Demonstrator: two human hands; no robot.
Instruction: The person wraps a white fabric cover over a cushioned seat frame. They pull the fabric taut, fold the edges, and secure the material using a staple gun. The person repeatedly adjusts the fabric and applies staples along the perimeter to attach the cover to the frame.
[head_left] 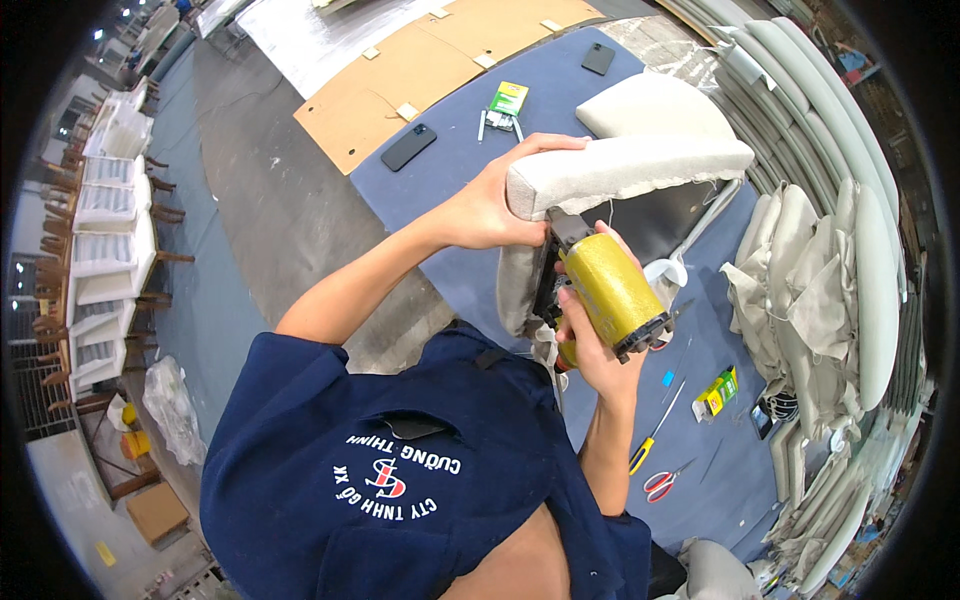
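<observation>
Cushion is right of centre in the upper half of the frame: pale beige fabric, dark inner side turned toward the lower right, held tilted up over the blue table. Left hand has it at the near left corner, half-closed, fingers over the top, thumb on the underside. Right hand is wrapped around the staple gun, yellow barrel angled toward the lower right. I see its nose end right up against the cushion's inner edge; contact I can't confirm, the body blocks it.

A second pale pad lies just behind, upper right; can't tell if it's joined on.

Rest of the table from my end: one phone upper centre-left, another phone at the top. Green-yellow box between them, with metal strips beside it. Similar box lower right, near a yellow-handled screwdriver and red-handled scissors.

Right side of frame: heaped beige fabric next to stacked grey-green pads. Far left: row of white chairs, clear plastic below. Tan board top centre.
</observation>
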